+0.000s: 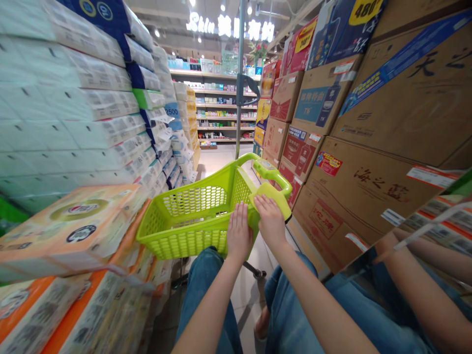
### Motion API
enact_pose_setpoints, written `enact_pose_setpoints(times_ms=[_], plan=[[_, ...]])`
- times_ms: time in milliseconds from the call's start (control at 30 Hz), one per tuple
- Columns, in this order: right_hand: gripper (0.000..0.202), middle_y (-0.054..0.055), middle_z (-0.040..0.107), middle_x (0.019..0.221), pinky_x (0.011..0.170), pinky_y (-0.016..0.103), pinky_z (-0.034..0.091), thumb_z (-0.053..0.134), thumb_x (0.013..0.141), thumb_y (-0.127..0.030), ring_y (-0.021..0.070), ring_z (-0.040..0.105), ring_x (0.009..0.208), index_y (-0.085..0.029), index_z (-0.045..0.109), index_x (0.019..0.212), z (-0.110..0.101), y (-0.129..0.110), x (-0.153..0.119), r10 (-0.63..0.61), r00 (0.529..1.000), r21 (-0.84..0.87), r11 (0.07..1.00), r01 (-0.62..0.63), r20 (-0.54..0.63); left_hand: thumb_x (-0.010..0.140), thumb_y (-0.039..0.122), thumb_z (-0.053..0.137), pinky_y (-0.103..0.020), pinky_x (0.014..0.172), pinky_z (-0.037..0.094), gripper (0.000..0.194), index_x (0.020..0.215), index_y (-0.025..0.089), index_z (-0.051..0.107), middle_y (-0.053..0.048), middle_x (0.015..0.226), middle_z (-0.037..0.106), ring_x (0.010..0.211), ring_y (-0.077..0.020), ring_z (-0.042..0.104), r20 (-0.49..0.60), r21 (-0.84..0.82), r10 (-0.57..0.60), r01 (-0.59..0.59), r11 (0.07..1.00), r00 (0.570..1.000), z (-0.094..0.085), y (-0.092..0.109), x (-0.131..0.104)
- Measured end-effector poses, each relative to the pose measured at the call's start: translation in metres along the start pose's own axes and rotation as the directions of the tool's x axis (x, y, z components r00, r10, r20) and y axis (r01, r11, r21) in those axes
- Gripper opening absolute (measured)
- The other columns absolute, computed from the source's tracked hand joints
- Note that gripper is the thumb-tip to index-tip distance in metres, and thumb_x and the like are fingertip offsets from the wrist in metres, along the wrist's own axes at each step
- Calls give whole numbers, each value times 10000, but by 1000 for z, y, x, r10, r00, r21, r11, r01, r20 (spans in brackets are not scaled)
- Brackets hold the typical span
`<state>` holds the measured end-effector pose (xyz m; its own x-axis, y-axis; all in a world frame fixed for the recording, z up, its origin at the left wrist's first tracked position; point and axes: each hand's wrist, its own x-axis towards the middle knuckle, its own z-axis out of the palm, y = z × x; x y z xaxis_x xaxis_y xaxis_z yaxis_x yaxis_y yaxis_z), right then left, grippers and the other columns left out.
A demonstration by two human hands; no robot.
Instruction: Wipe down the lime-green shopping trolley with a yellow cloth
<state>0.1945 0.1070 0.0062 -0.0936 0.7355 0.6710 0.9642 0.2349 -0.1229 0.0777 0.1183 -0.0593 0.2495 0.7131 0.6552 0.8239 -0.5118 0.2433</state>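
Note:
A lime-green shopping cart (191,241) with a perforated basket stands tilted before me, its green handle (271,172) at the upper right. Against the basket's near side and rim lies my left hand (240,233), fingers stretched out together and holding nothing. My right hand (271,216) presses a yellow cloth (278,196) onto the cart's end just below the handle; its fingers lie over the cloth, and the palm side is hidden. The two hands are close together but apart.
Tissue packs (73,118) are piled high on the left, with orange packs (66,221) nearer. Cardboard cartons (368,187) line the right side. A metal pole (239,49) rises behind the cart. Stocked shelves (224,105) stand at the back. A mirror-like panel (416,275) reflects arms at lower right.

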Motion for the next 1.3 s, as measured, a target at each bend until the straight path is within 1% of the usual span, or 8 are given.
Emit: enact_pose_setpoints(times_ms=[100,200,400,533,767,933,1100,1300], plan=[[625,75,616,1362,1147,415,390,389,753,71,218,525,1310,-124,606,1305,-1,-4,-5,-102,994,40,994,101,28,797,101,455,-426,1218,261,800,1540,106,159,-123,1592,316,1502,-218,204,-1,2,-3,3,1000,1000,-2,0,0],[641,52,621,1358,1148,411,389,380,761,71,204,517,1319,-167,607,1312,-14,20,-5,-168,985,59,984,166,41,794,84,444,-432,1215,268,801,1541,112,157,-123,1590,322,1500,-223,212,3,-8,6,-6,1000,1000,-4,1,0],[646,97,604,1373,1164,448,369,417,748,46,217,506,1329,-151,585,1339,-34,80,10,112,986,40,993,-108,-122,798,75,444,-431,1221,257,776,1530,94,189,-131,1589,320,1507,-224,184,1,-21,16,-16,1000,1000,-6,1,1],[629,125,612,1358,1173,448,350,414,745,59,225,489,1342,-109,591,1324,-23,55,10,157,979,3,988,-158,-131,801,73,445,-439,1221,257,764,1524,82,197,-138,1588,321,1507,-226,181,-8,-15,9,-9,1000,1000,-5,1,0],[592,110,624,1347,1152,422,377,421,748,57,236,526,1307,-110,628,1277,1,-18,0,-39,997,12,999,38,71,803,92,450,-445,1207,281,772,1528,94,185,-148,1574,346,1493,-230,233,-3,1,15,-15,1000,1000,-9,0,0],[605,78,661,1298,1142,414,386,434,728,57,220,548,1285,-160,653,1249,-19,15,10,-88,992,28,996,86,94,773,78,463,-439,1212,270,804,1530,96,191,-134,1587,324,1503,-219,200,27,-20,28,-27,999,999,-15,0,0],[558,92,664,1291,1153,441,361,427,753,32,222,539,1292,-155,669,1221,-39,61,22,136,991,-18,991,-136,-6,773,76,456,-419,1221,244,789,1525,83,216,-132,1590,319,1505,-215,193,42,-17,35,-34,999,998,-20,0,0],[537,165,629,1322,1179,452,311,428,769,42,236,497,1332,-66,629,1255,-25,39,23,201,979,-39,979,-202,-30,733,74,482,-439,1216,251,834,1522,78,212,-141,1591,312,1501,-234,205,54,-61,43,-40,997,998,-22,-3,1]])
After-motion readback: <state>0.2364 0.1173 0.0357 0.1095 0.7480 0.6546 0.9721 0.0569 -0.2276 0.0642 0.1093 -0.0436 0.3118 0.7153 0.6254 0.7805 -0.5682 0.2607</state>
